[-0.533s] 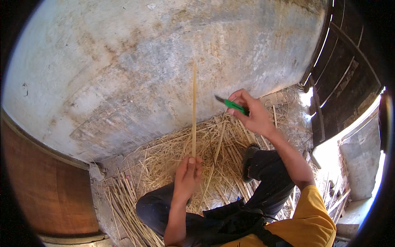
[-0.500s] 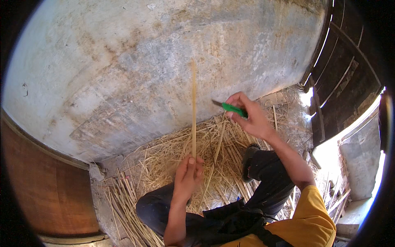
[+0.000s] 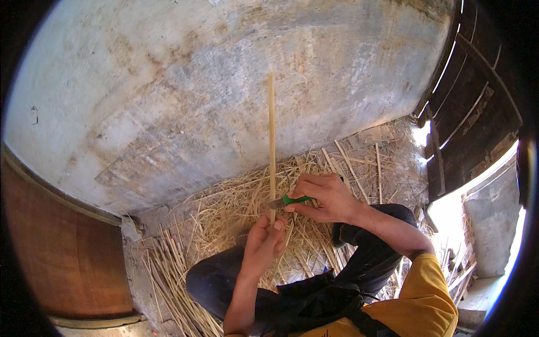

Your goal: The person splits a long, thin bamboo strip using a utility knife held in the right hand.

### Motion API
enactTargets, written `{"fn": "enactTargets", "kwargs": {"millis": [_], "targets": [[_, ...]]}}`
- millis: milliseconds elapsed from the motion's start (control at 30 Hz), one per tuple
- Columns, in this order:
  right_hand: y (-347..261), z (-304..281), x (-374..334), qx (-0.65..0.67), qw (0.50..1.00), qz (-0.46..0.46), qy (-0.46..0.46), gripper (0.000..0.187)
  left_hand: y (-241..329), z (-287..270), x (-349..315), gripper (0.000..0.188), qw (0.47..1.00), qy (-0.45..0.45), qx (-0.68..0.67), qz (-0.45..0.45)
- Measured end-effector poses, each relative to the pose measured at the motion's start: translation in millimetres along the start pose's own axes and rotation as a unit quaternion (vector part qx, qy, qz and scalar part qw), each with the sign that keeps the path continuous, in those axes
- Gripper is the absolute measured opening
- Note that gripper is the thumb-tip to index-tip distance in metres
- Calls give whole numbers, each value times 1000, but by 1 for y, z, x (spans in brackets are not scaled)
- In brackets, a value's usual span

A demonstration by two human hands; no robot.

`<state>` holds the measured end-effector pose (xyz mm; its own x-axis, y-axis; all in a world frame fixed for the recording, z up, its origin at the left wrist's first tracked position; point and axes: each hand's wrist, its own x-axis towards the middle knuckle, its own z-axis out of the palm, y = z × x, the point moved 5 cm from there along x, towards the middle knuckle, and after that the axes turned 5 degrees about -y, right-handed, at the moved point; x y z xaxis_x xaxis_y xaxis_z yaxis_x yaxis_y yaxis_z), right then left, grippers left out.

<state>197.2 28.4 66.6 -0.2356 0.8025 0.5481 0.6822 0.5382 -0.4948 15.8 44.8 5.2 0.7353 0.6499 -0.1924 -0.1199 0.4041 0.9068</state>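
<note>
My left hand [image 3: 264, 240] grips the lower end of a long, thin, pale strip that looks like bamboo [image 3: 272, 135]. The strip stands nearly upright in front of the wall. My right hand [image 3: 325, 197] is closed round the green handle of a knife [image 3: 296, 199]. The knife's short blade lies across the strip just above my left fingers; whether it cuts into the strip I cannot tell.
Shavings [image 3: 236, 196] cover the floor between my legs and the stained wall [image 3: 196, 95]. A bundle of thin strips [image 3: 174, 275] lies at the left. A brown wooden panel [image 3: 67, 247] stands far left, and dark slatted boards [image 3: 471, 106] rise at the right.
My right hand has brought the knife down and left, from apart in the air to the strip's lower end. The strip and my left hand have shifted slightly right.
</note>
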Motion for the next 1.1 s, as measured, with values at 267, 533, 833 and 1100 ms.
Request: {"fn": "enactTargets", "kwargs": {"millis": [267,533,833,1100], "targets": [[-1,7,-5,-34,999,-4,-2,27,4,6,-4,21,999,36,-5,-35],[-7,7,-6,-77,996,-34,9,22,2,7,-4,26,992,98,82,11],[-7,0,-2,-77,994,-39,66,21,-8,4,-6,27,996,74,41,-12],[-5,-1,-2,-82,992,-43,86,21,4,10,-5,22,995,80,65,-8]]}}
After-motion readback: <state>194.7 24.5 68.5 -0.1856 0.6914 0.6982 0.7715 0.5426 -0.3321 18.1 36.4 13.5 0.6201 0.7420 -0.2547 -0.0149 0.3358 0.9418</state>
